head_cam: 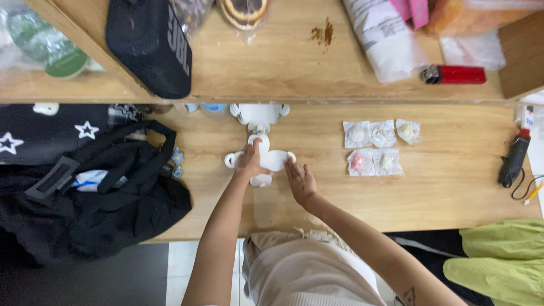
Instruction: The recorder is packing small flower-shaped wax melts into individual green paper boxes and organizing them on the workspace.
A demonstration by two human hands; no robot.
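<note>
Wooden desk [453,192], five small clear packets [375,148], black bag [102,204]

**One camera on my head, looking straight down**

There is a single view, taken from my head and aimed almost vertically down at the wooden tabletop [442,192]. It sits high enough that my forearms, my lap and the tabletop's near edge all fit in the picture. My hands, the left [249,161] and the right [299,180], fall near the middle of the picture. Beyond them, at the top of the picture, a wooden shelf [272,68] runs across the whole width. With only this one view, no part of the scene is shared with another.
</note>
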